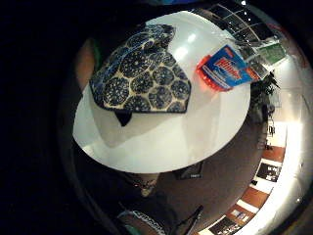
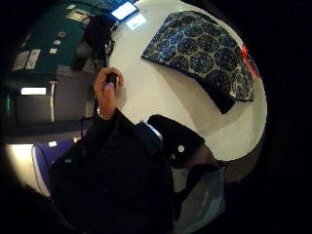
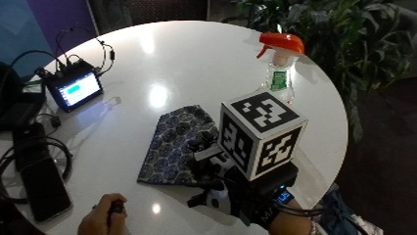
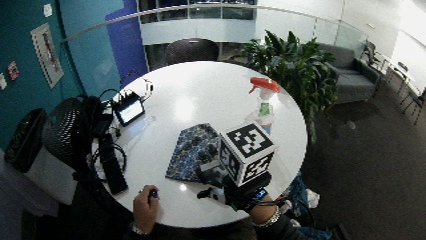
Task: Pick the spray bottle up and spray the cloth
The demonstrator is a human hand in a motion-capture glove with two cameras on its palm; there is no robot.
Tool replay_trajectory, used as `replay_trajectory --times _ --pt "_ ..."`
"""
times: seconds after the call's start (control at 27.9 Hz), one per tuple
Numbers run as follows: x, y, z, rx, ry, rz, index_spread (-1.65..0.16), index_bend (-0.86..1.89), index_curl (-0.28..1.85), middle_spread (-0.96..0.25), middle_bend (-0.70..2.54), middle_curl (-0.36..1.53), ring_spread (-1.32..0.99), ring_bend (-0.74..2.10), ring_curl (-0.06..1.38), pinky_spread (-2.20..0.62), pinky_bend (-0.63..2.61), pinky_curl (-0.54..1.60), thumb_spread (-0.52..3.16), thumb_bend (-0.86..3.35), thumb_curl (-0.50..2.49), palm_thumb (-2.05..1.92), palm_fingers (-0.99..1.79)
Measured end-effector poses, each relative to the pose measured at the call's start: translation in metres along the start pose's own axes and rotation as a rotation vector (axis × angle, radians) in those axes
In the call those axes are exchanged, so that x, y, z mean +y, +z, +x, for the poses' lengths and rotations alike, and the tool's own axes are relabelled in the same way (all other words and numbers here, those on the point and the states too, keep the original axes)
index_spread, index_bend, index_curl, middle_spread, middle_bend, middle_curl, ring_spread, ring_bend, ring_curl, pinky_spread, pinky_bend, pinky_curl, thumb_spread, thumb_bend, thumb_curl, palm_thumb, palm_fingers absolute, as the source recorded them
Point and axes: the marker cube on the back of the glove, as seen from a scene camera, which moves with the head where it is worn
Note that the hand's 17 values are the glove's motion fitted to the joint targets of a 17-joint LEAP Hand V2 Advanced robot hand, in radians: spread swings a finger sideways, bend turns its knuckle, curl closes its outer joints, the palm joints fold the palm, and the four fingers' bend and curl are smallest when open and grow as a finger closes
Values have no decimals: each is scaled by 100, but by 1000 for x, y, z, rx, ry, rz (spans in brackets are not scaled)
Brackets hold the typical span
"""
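On the desk [image 3: 169, 54], the cloth [image 3: 176, 147] lies near the person; the spray bottle [image 3: 280, 68] stands beyond it, well apart, by the far-right edge.

Dim room, overhead lights glaring off the white table [image 3: 163, 58], palm views bent and dark-edged, soft focus

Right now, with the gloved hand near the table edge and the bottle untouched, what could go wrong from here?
1. The spray bottle stands upright near the table's far rim, so a clumsy reach could tip it off.
2. The right hand hovers over the cloth and might drag it when moving.
3. The small screen and its cables lie on the same table, and stray spray may reach them.
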Motion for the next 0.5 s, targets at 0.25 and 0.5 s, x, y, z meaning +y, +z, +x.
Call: replay_trajectory --times 0.25,0.5 --pt "-3 3 1 -17 -3 -16 -34 19 14 -6 23 12 -6 22 9 19 37 16 71 15 10 33 32" --pt "-3 13 2 -8 -6 -42 -40 18 19 -6 21 17 -6 23 13 23 35 20 90 12 13 37 31"
